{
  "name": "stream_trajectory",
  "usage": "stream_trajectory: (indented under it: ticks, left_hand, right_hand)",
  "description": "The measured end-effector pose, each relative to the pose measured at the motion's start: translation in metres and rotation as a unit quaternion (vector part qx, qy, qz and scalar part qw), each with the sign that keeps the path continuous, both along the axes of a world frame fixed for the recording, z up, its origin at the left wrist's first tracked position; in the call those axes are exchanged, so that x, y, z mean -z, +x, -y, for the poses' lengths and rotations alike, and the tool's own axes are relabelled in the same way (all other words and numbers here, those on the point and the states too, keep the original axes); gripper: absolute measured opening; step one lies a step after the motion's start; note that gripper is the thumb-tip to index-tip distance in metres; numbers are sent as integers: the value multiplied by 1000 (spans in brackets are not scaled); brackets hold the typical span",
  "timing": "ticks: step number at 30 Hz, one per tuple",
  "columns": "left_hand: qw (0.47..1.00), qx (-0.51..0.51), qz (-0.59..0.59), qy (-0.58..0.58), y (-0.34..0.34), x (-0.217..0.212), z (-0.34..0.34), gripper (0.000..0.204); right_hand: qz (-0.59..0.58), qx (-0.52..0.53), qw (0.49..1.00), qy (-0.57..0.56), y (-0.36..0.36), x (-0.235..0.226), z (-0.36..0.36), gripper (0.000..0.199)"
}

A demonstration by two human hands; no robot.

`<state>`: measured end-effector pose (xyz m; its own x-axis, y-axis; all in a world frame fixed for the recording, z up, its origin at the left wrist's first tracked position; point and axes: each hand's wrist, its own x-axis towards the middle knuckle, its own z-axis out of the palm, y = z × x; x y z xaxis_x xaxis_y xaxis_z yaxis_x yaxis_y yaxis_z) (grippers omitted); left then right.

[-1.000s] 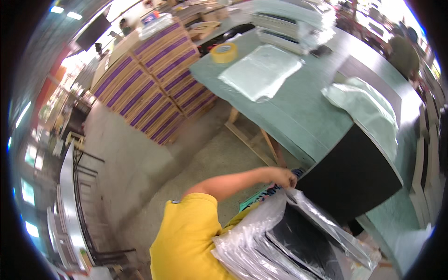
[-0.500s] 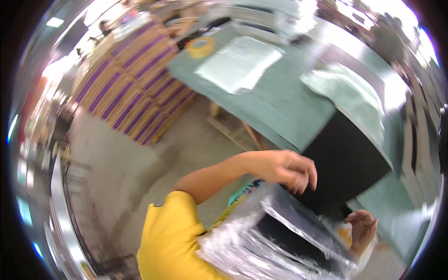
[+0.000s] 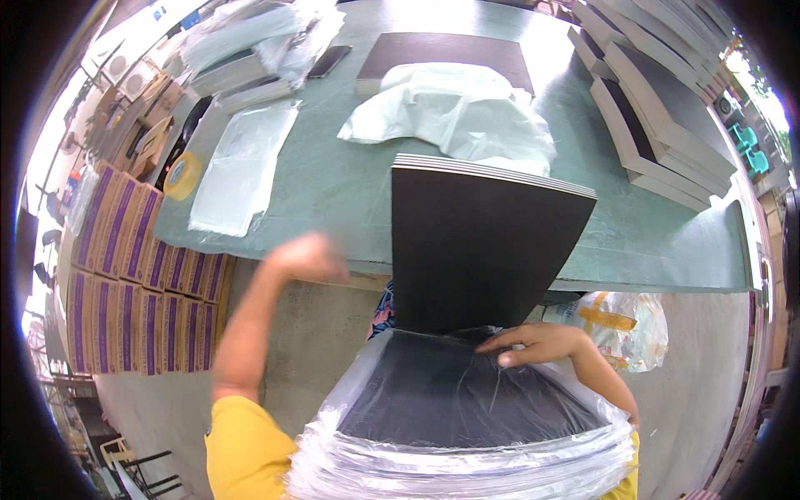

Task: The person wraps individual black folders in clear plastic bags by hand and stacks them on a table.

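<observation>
My right hand (image 3: 533,343) flat, fingers together, on bagged boards (image 3: 467,400); left hand (image 3: 304,257) fisted, empty, raised leftward; boards run away from me.

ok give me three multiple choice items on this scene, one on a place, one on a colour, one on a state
1. Where does the right hand rest?
A. on the roll of tape
B. on the plastic-wrapped stack of dark boards
C. on the purple boxes

2. What colour is the roll of tape on the table?
A. yellow
B. red
C. black

3. How is the left hand?
A. gripping a board
B. flat on the table
C. raised, blurred, holding nothing

Key: 1 B, its fingers lie on the plastic over the top board. 2 A, the ring near the table's left edge is yellow. 3 C, it is up before the table edge, touching nothing.
</observation>
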<state>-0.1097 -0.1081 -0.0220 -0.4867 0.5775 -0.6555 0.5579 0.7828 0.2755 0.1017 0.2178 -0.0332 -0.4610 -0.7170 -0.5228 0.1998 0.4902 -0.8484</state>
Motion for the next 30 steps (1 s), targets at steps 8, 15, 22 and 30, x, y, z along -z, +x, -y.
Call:
stream_trajectory:
  ticks: [8,15,22,30]
  left_hand:
    - [763,159,-449,437,-94,-35,-161,15]
    - [669,326,-553,374,-107,20,-251,17]
    - [662,376,-552,340,-116,14,-270,8]
    - [659,-92,-159,729,-126,-47,-280,11]
  right_hand:
    - [-123,-123,916,-361,9,-57,47,88]
    - [-116,-51,920,-371,1,-57,32,90]
    - [-111,-37,915,-387,-9,-53,23,96]
    - [-113,-47,918,-378,-15,-52,20,98]
